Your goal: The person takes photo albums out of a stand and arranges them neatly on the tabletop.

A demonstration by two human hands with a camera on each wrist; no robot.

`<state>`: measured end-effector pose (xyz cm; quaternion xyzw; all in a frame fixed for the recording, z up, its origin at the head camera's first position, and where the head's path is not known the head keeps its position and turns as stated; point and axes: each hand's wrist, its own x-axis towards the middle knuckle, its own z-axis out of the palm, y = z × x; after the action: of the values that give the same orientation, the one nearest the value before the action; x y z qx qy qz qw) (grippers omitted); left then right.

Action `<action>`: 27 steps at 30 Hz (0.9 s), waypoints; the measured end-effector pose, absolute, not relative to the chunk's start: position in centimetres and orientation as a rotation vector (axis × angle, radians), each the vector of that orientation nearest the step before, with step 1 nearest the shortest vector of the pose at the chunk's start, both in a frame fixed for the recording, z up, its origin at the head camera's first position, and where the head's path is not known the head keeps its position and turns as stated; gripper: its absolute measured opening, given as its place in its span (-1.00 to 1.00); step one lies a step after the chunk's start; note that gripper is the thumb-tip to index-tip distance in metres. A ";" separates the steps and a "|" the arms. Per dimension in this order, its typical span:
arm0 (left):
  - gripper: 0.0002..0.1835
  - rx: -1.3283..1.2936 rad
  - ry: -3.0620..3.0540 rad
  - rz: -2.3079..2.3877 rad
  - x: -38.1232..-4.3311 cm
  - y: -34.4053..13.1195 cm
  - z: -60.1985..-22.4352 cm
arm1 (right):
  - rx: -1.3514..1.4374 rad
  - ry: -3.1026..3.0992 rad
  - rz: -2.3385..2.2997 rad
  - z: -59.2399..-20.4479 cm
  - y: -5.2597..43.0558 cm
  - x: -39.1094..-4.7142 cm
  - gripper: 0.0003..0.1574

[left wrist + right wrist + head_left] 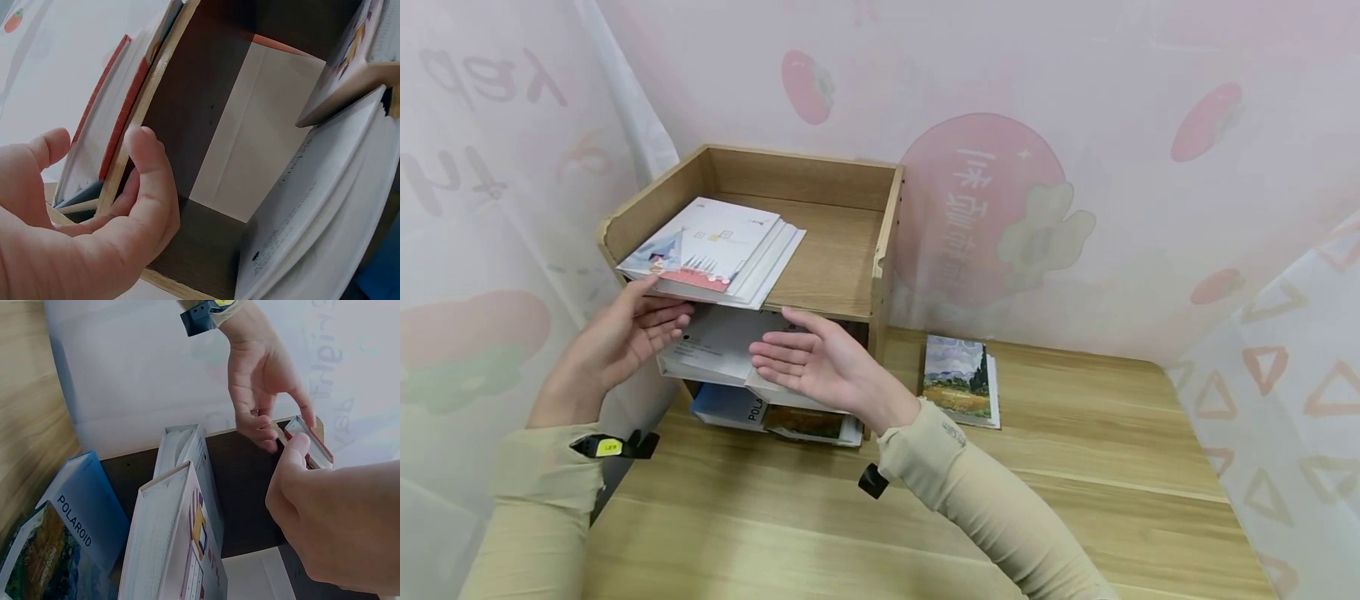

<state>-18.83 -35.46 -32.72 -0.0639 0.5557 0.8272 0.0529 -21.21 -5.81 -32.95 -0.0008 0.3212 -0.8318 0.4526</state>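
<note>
Left Hand Nearest the White Books on the Top Tier

Bearings follow the head view, twelve at its far edge. The white books (715,233), at least two, lie flat and overlapping on the top tier of the wooden shelf unit (842,258), toward its nine o'clock side. Their long axis appears to run from between one and two o'clock at the back to between seven and eight at the front.

The left hand (621,342) is the nearer. From it the books lie at about one to two o'clock, with the thumb at their front edge; whether it presses there cannot be told. Its fingers are loosely bent below the board and grip nothing.

The right hand (831,367) is extended, thumb apart from the fingers, and holds nothing. From it the books lie between ten and eleven o'clock, farther off. Contact between its thumb and the tier's front edge cannot be confirmed.

Beneath, the middle tier holds pale volumes (718,333); the bottom tier holds a blue Polaroid book (730,404). A landscape-covered book (957,375) lies on the table (775,525), at three o'clock from the right hand.
</note>
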 end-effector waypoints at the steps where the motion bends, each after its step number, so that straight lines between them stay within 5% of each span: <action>1: -0.48 -0.215 1.704 2.506 -18.9 -35.4 -32.6 | 0.007 0.789 -2.053 -32.9 -5.9 -21.3 -0.35; 14: -0.38 -0.170 1.785 2.422 -18.8 -36.2 -31.5 | 0.049 0.780 -2.067 -32.6 -6.1 -21.8 -0.13; 23: -0.33 -0.284 1.790 2.442 -18.7 -36.3 -30.9 | 0.052 0.758 -2.068 -32.0 -6.6 -21.9 -0.32; 27: -0.32 -0.326 1.804 2.430 -18.9 -36.2 -30.6 | 0.063 0.758 -2.078 -31.9 -6.8 -21.9 -0.23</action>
<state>-18.86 -36.19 -30.63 -0.1071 0.5919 0.7974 0.0485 -21.94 -6.78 -31.94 0.0253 0.3061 -0.8397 0.4478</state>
